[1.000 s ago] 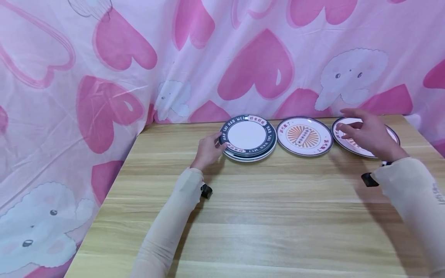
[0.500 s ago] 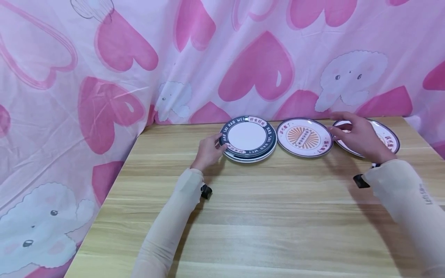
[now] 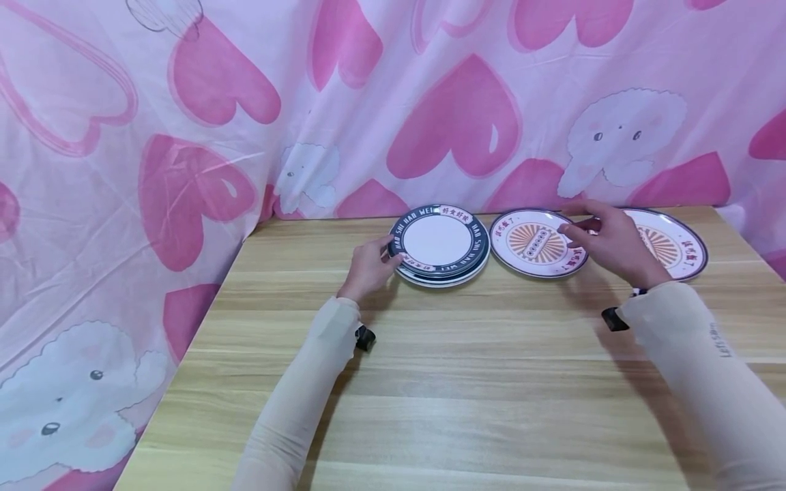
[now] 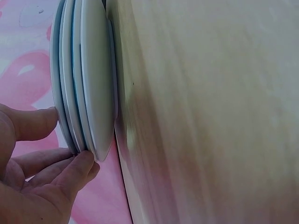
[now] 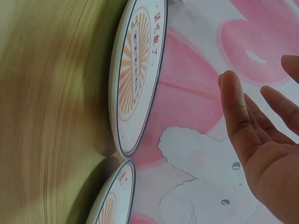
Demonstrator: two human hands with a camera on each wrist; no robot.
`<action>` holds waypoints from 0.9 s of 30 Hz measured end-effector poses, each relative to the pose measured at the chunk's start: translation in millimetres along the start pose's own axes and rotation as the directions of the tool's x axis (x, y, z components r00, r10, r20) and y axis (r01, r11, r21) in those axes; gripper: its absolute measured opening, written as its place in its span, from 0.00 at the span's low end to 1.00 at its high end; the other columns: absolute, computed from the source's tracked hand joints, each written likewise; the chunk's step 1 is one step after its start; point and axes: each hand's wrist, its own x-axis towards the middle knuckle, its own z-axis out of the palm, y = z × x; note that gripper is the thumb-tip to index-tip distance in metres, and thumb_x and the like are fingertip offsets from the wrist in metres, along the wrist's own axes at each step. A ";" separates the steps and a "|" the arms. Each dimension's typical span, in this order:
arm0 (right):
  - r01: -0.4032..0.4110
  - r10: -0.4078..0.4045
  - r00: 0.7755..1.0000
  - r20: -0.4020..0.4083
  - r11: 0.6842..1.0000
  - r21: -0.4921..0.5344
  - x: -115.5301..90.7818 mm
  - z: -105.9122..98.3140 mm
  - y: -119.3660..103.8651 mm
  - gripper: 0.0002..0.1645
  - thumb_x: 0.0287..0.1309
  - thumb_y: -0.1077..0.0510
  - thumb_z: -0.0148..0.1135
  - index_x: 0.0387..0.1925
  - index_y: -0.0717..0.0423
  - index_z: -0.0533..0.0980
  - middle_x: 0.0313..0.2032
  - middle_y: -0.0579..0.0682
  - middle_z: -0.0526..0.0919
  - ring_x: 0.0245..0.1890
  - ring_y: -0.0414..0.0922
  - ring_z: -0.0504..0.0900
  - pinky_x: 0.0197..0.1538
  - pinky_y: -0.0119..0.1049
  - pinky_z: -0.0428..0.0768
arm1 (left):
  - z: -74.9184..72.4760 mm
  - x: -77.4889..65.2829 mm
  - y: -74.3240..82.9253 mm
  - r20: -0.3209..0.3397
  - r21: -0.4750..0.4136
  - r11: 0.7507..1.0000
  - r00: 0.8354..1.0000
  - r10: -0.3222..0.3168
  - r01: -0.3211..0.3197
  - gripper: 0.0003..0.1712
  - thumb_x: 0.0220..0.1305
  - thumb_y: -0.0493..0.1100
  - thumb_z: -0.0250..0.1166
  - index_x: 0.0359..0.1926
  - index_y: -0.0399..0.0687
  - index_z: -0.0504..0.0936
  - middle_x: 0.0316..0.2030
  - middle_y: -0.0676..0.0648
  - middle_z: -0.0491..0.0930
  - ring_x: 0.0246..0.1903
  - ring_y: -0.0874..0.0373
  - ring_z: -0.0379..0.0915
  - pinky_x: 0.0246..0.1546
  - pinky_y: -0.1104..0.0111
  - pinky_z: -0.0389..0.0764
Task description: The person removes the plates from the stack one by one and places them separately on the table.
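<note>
A stack of plates (image 3: 436,240), the top one white with a dark lettered rim, stands left of centre by the back of the table. My left hand (image 3: 370,267) grips its left edge, and in the left wrist view the thumb and fingers (image 4: 84,161) lie against the rims of the stack (image 4: 81,79). Beside it lies a white plate (image 3: 534,245) with an orange sunburst. My right hand (image 3: 614,239), fingers loosely bent and holding nothing, hovers over that plate's right side. A matching plate (image 3: 681,245) is partly hidden behind this hand.
The wooden table (image 3: 460,382) stretches toward the front. A pink curtain (image 3: 454,116) with hearts and fluffy animals hangs close behind the plates. Another part of the cloth covers the left side.
My right hand has moved left, from above the far-right plate to above the middle sunburst plate. My left hand stays at the stack, and the plates have not moved.
</note>
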 end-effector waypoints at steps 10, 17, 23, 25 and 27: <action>0.016 -0.015 1.000 -0.013 0.998 0.068 2.6 13.9 -5.9 0.25 0.70 0.49 0.58 0.64 0.55 0.72 0.58 0.60 0.78 0.37 0.26 0.77 0.37 0.18 0.79 | 0.2 -0.9 0.2 -0.005 0.007 1.000 1.000 0.009 -0.009 0.32 0.70 0.43 0.64 0.72 0.43 0.67 0.70 0.40 0.71 0.67 0.49 0.72 0.64 0.64 0.77; 0.098 -0.088 0.994 -0.066 0.981 0.169 7.5 30.9 -10.5 0.21 0.70 0.58 0.59 0.60 0.62 0.74 0.52 0.65 0.80 0.36 0.25 0.80 0.37 0.23 0.84 | 0.0 0.8 -0.7 -0.006 0.005 1.000 1.000 0.005 -0.005 0.33 0.70 0.43 0.64 0.72 0.44 0.67 0.70 0.40 0.70 0.68 0.49 0.71 0.65 0.64 0.77; 0.107 -0.098 0.994 -0.053 0.970 0.218 10.4 39.8 -12.9 0.20 0.70 0.61 0.56 0.59 0.66 0.73 0.52 0.68 0.79 0.34 0.26 0.81 0.37 0.26 0.86 | 0.9 0.8 -0.7 0.004 -0.003 1.000 1.000 -0.006 0.006 0.33 0.70 0.43 0.64 0.73 0.45 0.67 0.71 0.41 0.69 0.69 0.49 0.70 0.65 0.64 0.76; 0.083 -0.077 0.996 -0.037 0.973 0.216 11.0 41.4 -13.7 0.20 0.71 0.61 0.55 0.60 0.65 0.73 0.53 0.67 0.79 0.34 0.27 0.82 0.38 0.26 0.86 | 0.7 0.5 -0.7 0.002 -0.009 1.000 1.000 -0.008 0.008 0.33 0.70 0.43 0.64 0.73 0.45 0.67 0.71 0.40 0.69 0.68 0.49 0.70 0.65 0.64 0.77; 0.052 -0.050 0.999 -0.014 0.977 0.205 11.5 42.5 -15.0 0.20 0.72 0.59 0.55 0.60 0.64 0.73 0.54 0.65 0.79 0.35 0.30 0.83 0.40 0.26 0.86 | 0.5 0.2 -0.8 0.001 -0.014 1.000 1.000 -0.007 0.007 0.33 0.70 0.43 0.64 0.72 0.45 0.67 0.71 0.40 0.69 0.68 0.49 0.71 0.65 0.64 0.77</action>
